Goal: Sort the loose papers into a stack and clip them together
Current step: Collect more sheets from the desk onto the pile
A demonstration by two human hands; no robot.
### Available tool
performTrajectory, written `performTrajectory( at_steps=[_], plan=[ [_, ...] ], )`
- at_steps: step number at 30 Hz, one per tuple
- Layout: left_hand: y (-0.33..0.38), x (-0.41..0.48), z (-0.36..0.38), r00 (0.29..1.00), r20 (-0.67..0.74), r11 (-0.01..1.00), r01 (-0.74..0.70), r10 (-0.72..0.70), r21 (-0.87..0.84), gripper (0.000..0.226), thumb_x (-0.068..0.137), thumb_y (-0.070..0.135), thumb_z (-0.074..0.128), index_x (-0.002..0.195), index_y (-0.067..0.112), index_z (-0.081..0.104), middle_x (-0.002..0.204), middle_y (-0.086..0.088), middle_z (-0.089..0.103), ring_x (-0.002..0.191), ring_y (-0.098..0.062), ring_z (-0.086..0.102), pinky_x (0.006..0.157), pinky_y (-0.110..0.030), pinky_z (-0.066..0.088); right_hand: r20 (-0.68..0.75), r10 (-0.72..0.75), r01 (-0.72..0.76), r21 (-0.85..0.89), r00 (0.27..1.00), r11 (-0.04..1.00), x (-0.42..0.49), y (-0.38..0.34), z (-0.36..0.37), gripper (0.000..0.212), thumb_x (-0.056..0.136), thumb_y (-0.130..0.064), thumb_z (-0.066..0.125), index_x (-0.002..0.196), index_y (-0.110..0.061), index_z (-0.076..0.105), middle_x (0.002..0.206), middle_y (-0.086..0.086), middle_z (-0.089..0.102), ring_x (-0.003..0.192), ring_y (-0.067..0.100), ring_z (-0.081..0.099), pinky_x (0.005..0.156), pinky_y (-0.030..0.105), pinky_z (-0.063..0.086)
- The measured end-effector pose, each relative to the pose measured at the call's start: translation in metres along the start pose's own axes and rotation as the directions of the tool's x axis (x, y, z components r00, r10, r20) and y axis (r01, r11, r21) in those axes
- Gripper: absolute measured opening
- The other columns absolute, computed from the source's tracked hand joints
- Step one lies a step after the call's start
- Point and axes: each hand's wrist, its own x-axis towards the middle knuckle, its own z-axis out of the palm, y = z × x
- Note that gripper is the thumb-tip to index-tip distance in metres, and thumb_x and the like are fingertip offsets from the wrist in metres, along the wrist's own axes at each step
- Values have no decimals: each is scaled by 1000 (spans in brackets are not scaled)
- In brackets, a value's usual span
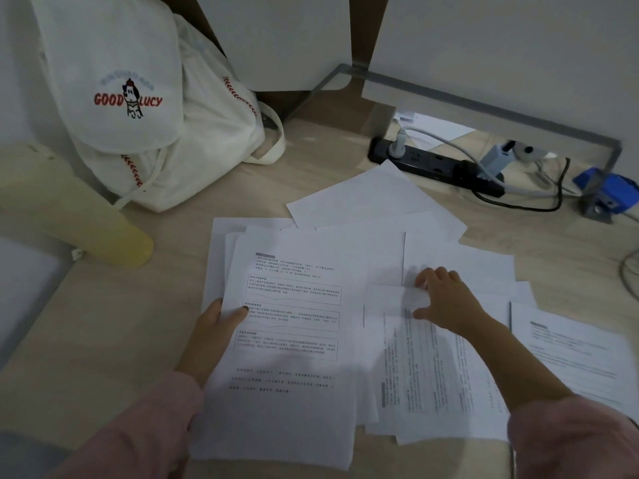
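Observation:
Several white sheets lie spread over the wooden desk [103,340]. My left hand [211,335] holds a printed sheet [290,340] at its left edge, thumb on top, with a few more sheets fanned out under it. My right hand [446,300] rests with spread fingers on a sheet of sideways text [428,371] to the right. Blank sheets [373,198] lie further back, and another printed page [574,354] lies at the far right. No clip is visible.
A white cloth bag [155,108] with red stitching stands at the back left, a yellow cylinder [72,212] beside it. A black power strip [435,167] with cables and a blue device [608,191] sit at the back right, under a monitor stand [484,102].

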Motion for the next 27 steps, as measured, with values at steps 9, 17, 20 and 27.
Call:
performTrajectory(
  at_steps=[9,17,20,27],
  plan=[
    [-6,0,-3,998,-57,998,29,-32,-50,17,92,18,53,108,19,58,98,5,65,90,-13,61,75,-28,47,-409,28,35,147,912,988,4,4,-5,21,88,-16,58,104,-4,64,105,17,62,103,35,47,85,36,37],
    [-7,6,-5,993,-108,997,38,-45,-70,34,95,17,48,128,12,52,122,-6,61,110,-24,58,97,-39,44,-669,127,193,383,732,903,2,-19,-53,16,92,-18,53,100,-6,60,100,8,65,96,24,50,83,29,34],
    [0,4,-2,995,-89,996,26,-34,-86,36,94,13,47,130,10,50,124,-6,59,112,-25,57,93,-36,44,-740,141,259,398,658,880,-9,-25,-79,15,92,-18,53,99,-6,59,99,7,63,96,22,50,82,25,32],
    [3,3,0,999,-43,999,0,-1,-33,39,95,8,45,134,9,45,130,-9,57,113,-26,57,90,-36,48,-818,136,409,415,559,813,-32,-39,-116,13,93,-19,51,99,-9,58,93,-3,56,88,7,42,79,21,34]
  ],
)
